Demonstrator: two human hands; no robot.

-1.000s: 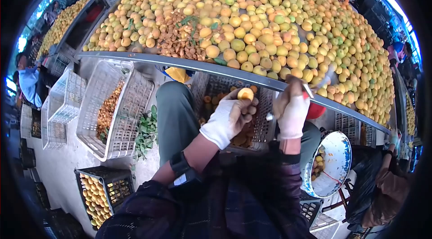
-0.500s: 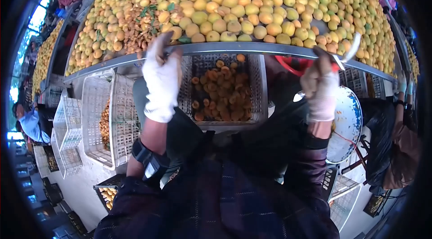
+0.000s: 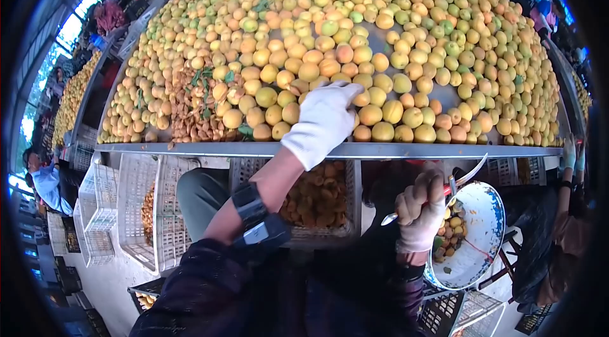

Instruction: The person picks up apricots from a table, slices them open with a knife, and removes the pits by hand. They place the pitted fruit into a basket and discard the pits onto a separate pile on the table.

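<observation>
My left hand [image 3: 323,120], in a white glove, reaches over the metal edge of the table [image 3: 406,151] into the yellow-orange fruit [image 3: 382,131]. Its fingers are bent over the fruit, and whether they grip one cannot be made out. Below the edge on the right, my gloved right hand [image 3: 419,210] is closed round a knife with a red handle [image 3: 449,190]. The curved blade [image 3: 472,171] points up and right. Under the table, between my legs, a crate [image 3: 354,204] holds darker fruit pieces [image 3: 316,194]. Brown pits or scraps [image 3: 193,122] lie heaped among the fruit at left.
Right of my knee stands a white basin [image 3: 479,229] with fruit in it. White crates [image 3: 136,210] are stacked at left, and a black crate [image 3: 441,311] is at lower right. Other people sit at both sides; a co-worker's gloved hands [image 3: 574,154] are at far right.
My left hand has moved right and forward onto the fruit. My right hand, with the knife, has dropped lower and slightly left. The view has tilted up, showing more of the table.
</observation>
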